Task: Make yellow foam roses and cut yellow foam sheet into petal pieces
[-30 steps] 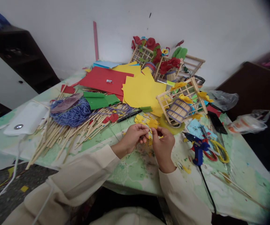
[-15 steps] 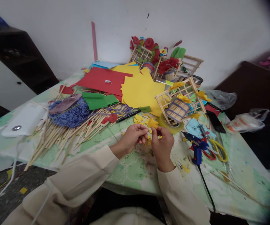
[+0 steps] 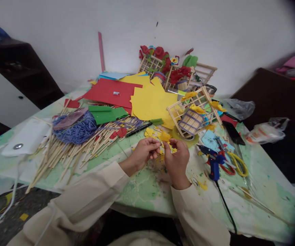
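no text, label or number is legible on anything here.

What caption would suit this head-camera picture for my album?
Left hand and right hand pinch a yellow paper piece over a cluttered table.

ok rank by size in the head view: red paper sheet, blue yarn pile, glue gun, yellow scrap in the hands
red paper sheet
blue yarn pile (nearer, so not far behind)
glue gun
yellow scrap

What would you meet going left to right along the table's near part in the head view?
White pouch, blue yarn, left hand, yellow paper piece, right hand, blue glue gun, yellow scissors, plastic bag.
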Tool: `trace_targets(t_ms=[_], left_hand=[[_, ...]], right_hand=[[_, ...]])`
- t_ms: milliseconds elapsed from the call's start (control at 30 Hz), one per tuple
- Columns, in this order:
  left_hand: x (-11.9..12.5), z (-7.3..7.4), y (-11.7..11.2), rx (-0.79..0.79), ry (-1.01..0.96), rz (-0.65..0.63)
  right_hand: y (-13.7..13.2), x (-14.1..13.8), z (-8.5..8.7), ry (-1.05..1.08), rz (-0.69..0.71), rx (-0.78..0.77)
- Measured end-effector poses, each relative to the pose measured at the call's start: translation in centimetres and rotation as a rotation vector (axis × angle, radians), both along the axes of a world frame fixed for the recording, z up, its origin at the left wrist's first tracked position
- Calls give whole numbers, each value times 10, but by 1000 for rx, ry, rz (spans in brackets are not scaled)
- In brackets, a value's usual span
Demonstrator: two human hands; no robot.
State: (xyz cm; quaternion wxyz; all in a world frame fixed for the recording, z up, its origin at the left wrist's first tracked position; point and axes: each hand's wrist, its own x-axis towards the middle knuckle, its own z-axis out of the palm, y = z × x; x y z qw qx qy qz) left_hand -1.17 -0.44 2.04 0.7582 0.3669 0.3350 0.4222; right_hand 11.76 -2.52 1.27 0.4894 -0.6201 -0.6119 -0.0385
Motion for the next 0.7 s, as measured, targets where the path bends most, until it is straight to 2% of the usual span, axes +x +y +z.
trace_targets(t_ms=[300, 533, 700], left_hand=[[0, -6, 3, 47, -36, 12], [4, -8, 4, 64, -203, 134], [8, -10, 4, 127, -203, 208]], right_hand=[[-6, 3, 4, 30, 13, 38], [-16, -2, 5, 8, 208, 124], [-20, -5, 5, -59, 249, 181]])
